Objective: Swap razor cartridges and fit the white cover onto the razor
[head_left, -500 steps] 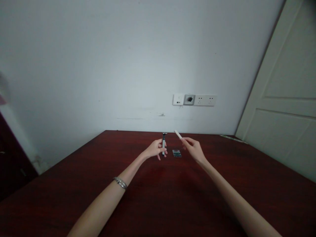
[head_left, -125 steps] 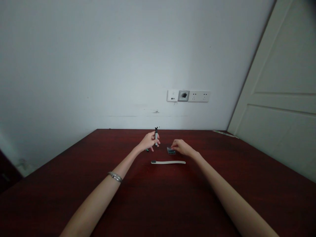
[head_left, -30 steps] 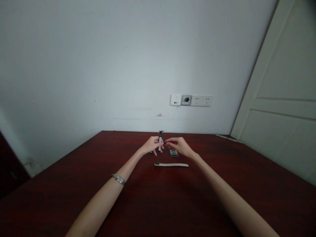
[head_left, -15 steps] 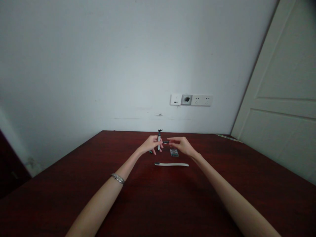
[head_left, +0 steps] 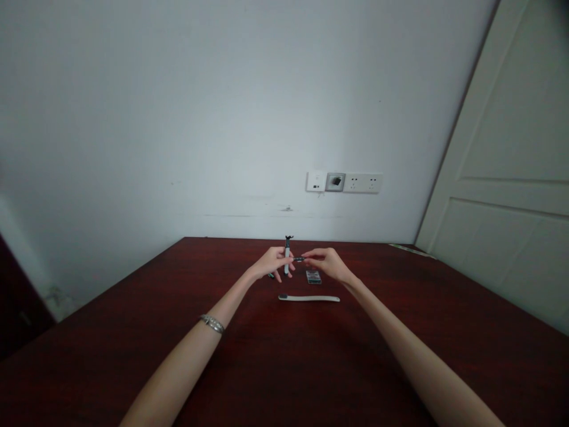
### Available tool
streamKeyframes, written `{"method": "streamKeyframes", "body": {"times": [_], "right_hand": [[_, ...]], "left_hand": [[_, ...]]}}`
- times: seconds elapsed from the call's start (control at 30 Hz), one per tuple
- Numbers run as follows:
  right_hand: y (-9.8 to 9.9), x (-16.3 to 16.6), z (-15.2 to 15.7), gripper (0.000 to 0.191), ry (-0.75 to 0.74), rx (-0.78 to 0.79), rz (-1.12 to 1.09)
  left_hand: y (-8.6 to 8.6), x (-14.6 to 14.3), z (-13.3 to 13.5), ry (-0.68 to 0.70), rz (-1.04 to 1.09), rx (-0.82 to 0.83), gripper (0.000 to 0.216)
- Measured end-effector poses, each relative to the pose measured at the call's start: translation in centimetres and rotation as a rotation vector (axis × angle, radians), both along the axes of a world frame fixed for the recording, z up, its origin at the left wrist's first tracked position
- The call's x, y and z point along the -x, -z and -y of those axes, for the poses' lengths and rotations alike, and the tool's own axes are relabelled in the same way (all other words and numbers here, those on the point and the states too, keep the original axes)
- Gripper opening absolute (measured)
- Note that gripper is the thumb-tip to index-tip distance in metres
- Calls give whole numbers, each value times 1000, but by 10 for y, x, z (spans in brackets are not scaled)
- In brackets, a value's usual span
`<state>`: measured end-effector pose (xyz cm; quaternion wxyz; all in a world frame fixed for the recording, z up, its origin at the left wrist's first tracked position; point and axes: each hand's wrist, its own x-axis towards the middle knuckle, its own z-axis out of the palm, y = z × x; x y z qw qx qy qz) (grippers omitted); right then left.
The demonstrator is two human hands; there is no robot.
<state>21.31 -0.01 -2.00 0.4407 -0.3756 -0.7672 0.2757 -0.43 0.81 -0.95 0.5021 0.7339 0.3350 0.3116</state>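
My left hand [head_left: 272, 263] is closed round a slim white stick-like piece [head_left: 287, 254] that stands upright and has a black, jagged top. Between my two hands runs a short dark strip [head_left: 298, 259], level with my fingertips. Its left end meets my left thumb. The thumb and fingers of my right hand [head_left: 328, 263] pinch its right end. Just below the right hand lies a small flat clear case [head_left: 313, 277] with dark contents. Closer to me, a long pale strip [head_left: 309, 298] with a dark grey left end rests on the table.
The dark red wooden table [head_left: 284, 362] reaches back to a white wall. A small green and dark item [head_left: 271, 275] shows partly under my left hand. Wall sockets [head_left: 362, 182] sit above the table, and a pale door [head_left: 515, 225] stands at the right.
My right hand's fingers have closed on the dark strip's right end. The whole view has shifted slightly; the things on the table lie as before.
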Motion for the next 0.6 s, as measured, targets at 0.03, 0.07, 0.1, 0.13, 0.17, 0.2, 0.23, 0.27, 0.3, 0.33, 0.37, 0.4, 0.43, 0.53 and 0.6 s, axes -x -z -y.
{"method": "streamKeyframes", "body": {"times": [0.03, 0.07, 0.1, 0.13, 0.17, 0.2, 0.23, 0.27, 0.3, 0.33, 0.37, 0.4, 0.43, 0.53, 0.6], "right_hand": [[0, 0, 0, 34, 10, 3, -3], [-1, -1, 0, 35, 25, 7, -6], [-2, -1, 0, 36, 42, 11, -10], [-3, -2, 1, 36, 60, 15, -15], [-4, -2, 1, 36, 76, 17, -22], [-6, -2, 2, 36, 88, 20, -31], [-7, -3, 2, 36, 93, 22, -40], [-8, -3, 2, 36, 93, 23, -50], [-9, -3, 3, 36, 89, 26, -60], [-10, -3, 2, 37, 85, 29, -69], [-11, -3, 2, 37, 80, 33, -79], [-12, -3, 2, 37, 76, 37, -91], [-12, -2, 2, 37, 74, 42, -104], [-15, -1, 3, 38, 70, 62, -159], [-18, 0, 3, 39, 64, 69, -197]], "left_hand": [[0, 0, 0, -12, 7, -2, 34], [-1, 0, 0, -26, 13, -6, 34], [-1, 0, 0, -39, 18, -13, 34], [-2, 1, 1, -54, 21, -22, 34], [-3, 1, 1, -69, 25, -34, 34], [-4, 2, 2, -84, 32, -49, 33], [-5, 2, 3, -97, 40, -64, 33], [-5, 3, 4, -110, 48, -79, 32], [-6, 4, 4, -120, 53, -92, 32], [-7, 4, 5, -128, 56, -104, 31], [-7, 5, 5, -137, 55, -115, 31], [-6, 6, 5, -147, 50, -126, 31], [-5, 7, 5, -160, 45, -138, 31], [1, 8, 7, -212, 38, -182, 32], [6, 8, 12, -237, 30, -213, 35]]}}
